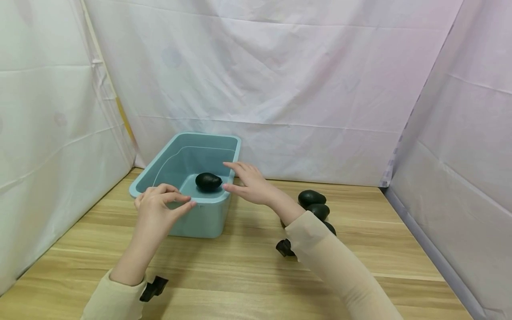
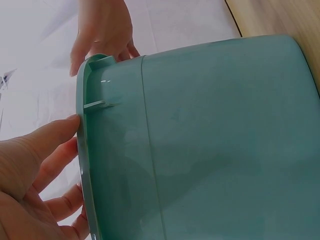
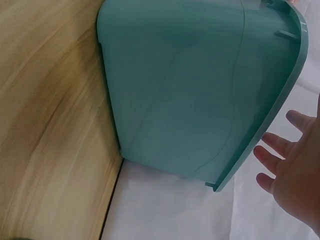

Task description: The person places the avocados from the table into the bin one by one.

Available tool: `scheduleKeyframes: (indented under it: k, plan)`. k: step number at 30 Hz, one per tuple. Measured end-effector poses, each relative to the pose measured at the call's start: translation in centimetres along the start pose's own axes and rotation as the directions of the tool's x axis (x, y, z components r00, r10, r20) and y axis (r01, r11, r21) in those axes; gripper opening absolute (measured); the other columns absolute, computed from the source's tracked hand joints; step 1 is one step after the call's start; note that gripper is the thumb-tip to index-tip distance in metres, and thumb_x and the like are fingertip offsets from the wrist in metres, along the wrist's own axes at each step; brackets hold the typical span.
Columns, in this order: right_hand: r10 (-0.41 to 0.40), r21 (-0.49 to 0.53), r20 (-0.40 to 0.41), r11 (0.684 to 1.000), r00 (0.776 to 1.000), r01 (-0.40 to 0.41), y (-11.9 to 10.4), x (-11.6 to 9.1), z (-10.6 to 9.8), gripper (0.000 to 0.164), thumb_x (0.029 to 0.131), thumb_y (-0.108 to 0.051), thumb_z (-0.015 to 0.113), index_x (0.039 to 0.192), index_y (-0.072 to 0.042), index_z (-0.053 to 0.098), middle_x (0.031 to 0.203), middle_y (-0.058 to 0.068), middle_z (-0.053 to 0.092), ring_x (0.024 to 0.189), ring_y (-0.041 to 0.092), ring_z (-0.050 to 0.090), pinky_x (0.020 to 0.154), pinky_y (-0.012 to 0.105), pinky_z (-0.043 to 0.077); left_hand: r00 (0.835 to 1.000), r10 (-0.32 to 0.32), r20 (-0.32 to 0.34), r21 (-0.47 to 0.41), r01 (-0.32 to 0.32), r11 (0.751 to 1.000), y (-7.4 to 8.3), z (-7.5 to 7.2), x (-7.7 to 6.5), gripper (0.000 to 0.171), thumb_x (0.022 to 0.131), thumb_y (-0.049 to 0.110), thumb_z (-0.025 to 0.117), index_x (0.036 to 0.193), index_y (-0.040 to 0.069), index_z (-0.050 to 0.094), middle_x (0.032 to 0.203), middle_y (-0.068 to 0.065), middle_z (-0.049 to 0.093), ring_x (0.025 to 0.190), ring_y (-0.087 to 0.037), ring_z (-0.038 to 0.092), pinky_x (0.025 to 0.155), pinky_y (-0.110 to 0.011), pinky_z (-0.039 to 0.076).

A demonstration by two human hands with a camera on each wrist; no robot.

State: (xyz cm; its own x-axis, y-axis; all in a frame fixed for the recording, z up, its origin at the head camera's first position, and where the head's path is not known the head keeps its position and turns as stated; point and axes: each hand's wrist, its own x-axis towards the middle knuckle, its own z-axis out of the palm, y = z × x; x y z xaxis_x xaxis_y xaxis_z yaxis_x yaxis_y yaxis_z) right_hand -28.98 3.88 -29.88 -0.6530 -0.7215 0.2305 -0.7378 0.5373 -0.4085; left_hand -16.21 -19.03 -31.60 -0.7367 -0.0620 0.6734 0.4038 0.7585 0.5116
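A blue-green plastic bin [image 1: 200,222] stands on the wooden table, with one dark avocado [image 1: 208,182] lying on its floor. My left hand [image 1: 158,206] is at the bin's near rim, palm down. Its fingers reach loosely over the opening, and the thumb tip is right at the rim in the left wrist view. Over the bin's right rim, my right hand [image 1: 251,184] has its fingers spread and nothing in them. Several more dark avocados [image 1: 311,198] lie grouped on the table to the right, some partly hidden behind my right forearm.
White cloth [image 1: 280,89] hangs behind the table and along both sides. The wooden table top [image 1: 240,275] extends in front of the bin and to its right. Black straps [image 1: 154,288] are on both wrists over light sleeves.
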Motion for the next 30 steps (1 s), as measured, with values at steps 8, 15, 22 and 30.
scheduleKeyframes:
  k: [8, 15, 22, 30]
  plan:
    - [-0.003, 0.067, 0.007, 0.998, 1.0, 0.002, 0.4, -0.8, 0.1, 0.068, 0.097, -0.046, 0.051, 0.153, -0.022, 0.021, 0.153, 0.005, 0.025, 0.141, 0.025, 0.018, 0.111, 0.05, 0.009, 1.0, -0.001, -0.003, -0.004, 0.001, 1.0, -0.1, 0.2, 0.1, 0.017, 0.065, 0.009, 0.088, 0.077, 0.005, 0.077, 0.087, -0.007, 0.062, 0.089, -0.03, 0.047, 0.09, -0.065, 0.017]
    - [-0.02, 0.123, -0.021, 0.992, 1.0, 0.022, 1.2, -1.7, 0.2, 0.079, 0.092, -0.064, 0.044, 0.154, -0.02, 0.02, 0.154, 0.006, 0.024, 0.142, 0.025, 0.017, 0.11, 0.053, 0.012, 1.0, -0.011, -0.004, -0.01, 0.011, 1.0, 0.0, 0.2, 0.0, 0.016, 0.066, 0.009, 0.088, 0.077, 0.005, 0.077, 0.087, -0.007, 0.061, 0.089, -0.029, 0.046, 0.09, -0.065, 0.016]
    - [-0.018, 0.19, -0.056, 0.981, 0.998, 0.028, 2.0, -2.6, 0.2, 0.101, 0.08, -0.082, 0.035, 0.154, -0.016, 0.02, 0.155, 0.006, 0.022, 0.14, 0.025, 0.021, 0.107, 0.056, 0.02, 1.0, -0.007, -0.007, -0.014, 0.007, 1.0, 0.0, 0.2, 0.0, 0.016, 0.066, 0.008, 0.088, 0.077, 0.005, 0.077, 0.086, -0.006, 0.061, 0.089, -0.029, 0.046, 0.09, -0.065, 0.016]
    - [0.005, 0.263, -0.07, 0.965, 0.998, 0.014, 2.9, -3.8, 0.2, 0.095, 0.082, -0.076, 0.043, 0.154, -0.02, 0.018, 0.155, 0.003, 0.02, 0.138, 0.025, 0.025, 0.106, 0.053, 0.025, 1.0, -0.012, -0.002, -0.005, 0.012, 1.0, 0.0, 0.1, -0.1, 0.016, 0.066, 0.009, 0.088, 0.078, 0.004, 0.077, 0.086, -0.006, 0.061, 0.089, -0.03, 0.046, 0.091, -0.066, 0.016]
